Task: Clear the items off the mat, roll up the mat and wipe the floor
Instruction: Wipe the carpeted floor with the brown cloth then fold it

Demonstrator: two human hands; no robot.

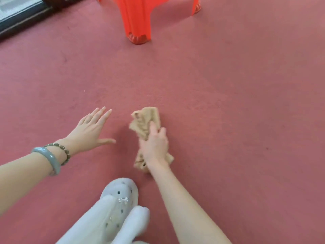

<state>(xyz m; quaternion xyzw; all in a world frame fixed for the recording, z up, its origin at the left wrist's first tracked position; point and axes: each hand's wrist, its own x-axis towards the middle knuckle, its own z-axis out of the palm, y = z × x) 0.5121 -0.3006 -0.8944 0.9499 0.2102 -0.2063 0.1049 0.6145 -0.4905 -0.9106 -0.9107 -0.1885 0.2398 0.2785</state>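
Head view (the only one). A beige cloth (146,118) is seen on the red floor (237,106), just below centre, approx. 6 o'clock. It is bunched lengthwise and clamped by the right hand (154,145). The fingers are curled over its middle, one end is fanned out toward 12, and the other end pokes out under the wrist.

The left hand (88,128) is held at approx. 8 o'clock, well apart from the cloth and empty. Its fingers are straight and spread, thumb out, palm down; whether the floor is touched cannot be told. A grey bangle (46,160) and a bead bracelet (61,148) are worn on that wrist.

A pale clog (123,191) w/ a small bow is planted at 6, near the bottom edge, btwn the forearms. A red plastic stool (137,22) is cut off at 12, and a dark frame (26,18) is glimpsed at 10–11. No mat is in view, so clearing and rolling are judged done and wiping is judged to be in hand.

Handling, as judged: the cloth is prob. light, soft and limp, w/ no stiffness to push with, so pressure must be supplied by the palm. It is best taken at the bunched middle w/ loose ends tucked under, else the ends could be dragged or folded over. The floor looks matt and slightly grainy, so some drag is to be expected. Nothing fragile here.
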